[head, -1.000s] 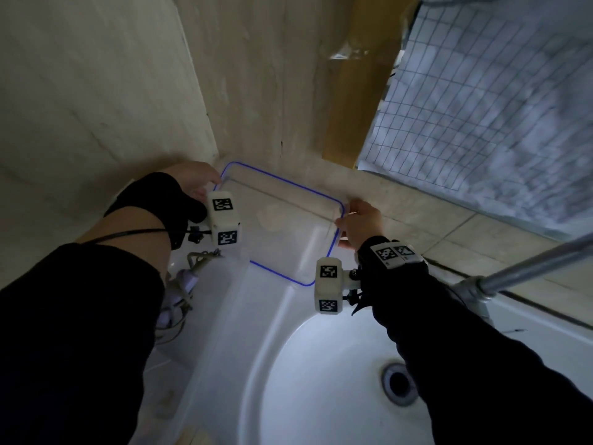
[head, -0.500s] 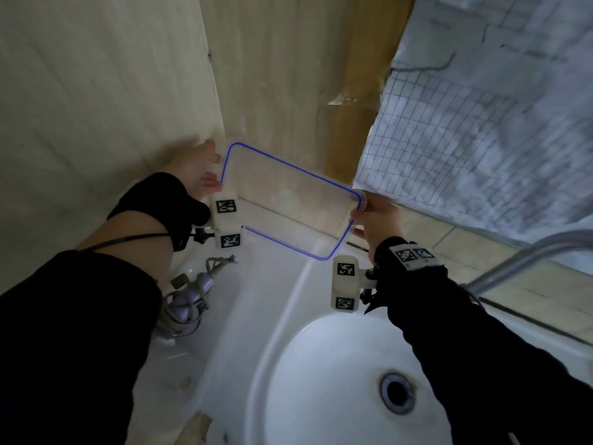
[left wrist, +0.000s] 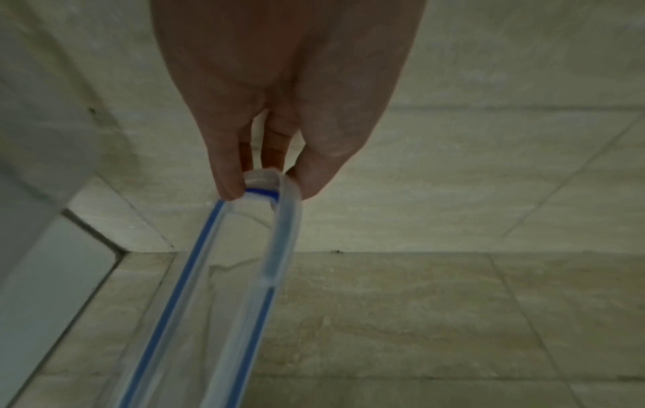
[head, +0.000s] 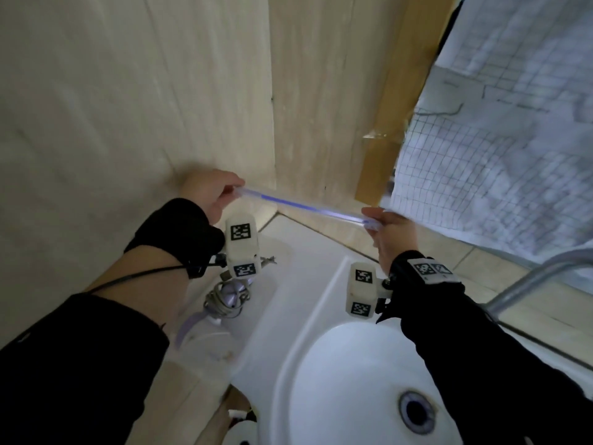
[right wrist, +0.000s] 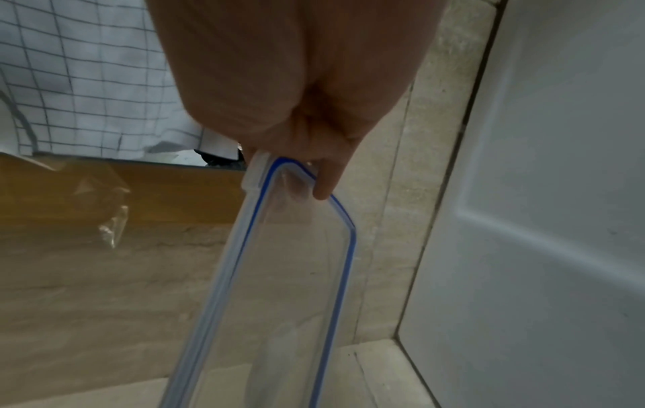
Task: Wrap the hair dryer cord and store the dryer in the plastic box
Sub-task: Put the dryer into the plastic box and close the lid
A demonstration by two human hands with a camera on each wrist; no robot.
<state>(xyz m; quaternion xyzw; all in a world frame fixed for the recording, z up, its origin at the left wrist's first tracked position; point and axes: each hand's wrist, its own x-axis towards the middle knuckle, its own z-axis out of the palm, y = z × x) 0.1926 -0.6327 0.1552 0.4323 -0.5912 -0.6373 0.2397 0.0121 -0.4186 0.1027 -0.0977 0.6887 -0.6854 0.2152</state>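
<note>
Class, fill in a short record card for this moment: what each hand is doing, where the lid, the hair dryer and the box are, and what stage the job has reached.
left hand: pinches one end of the clear lid
right hand: grips the opposite end of the lid
lid: blue-seamed, held in the air, edge-on to the head camera, above the counter corner
hair dryer: cord wrapped around it, lying in the plastic box
plastic box: clear, open, left of the sink basin
stage: dryer stored; lid not yet on the box

Lid (head: 305, 205) spans the corner (edge-on); tiled walls (head: 128, 107) close behind, open room over sink (head: 353, 380).
</note>
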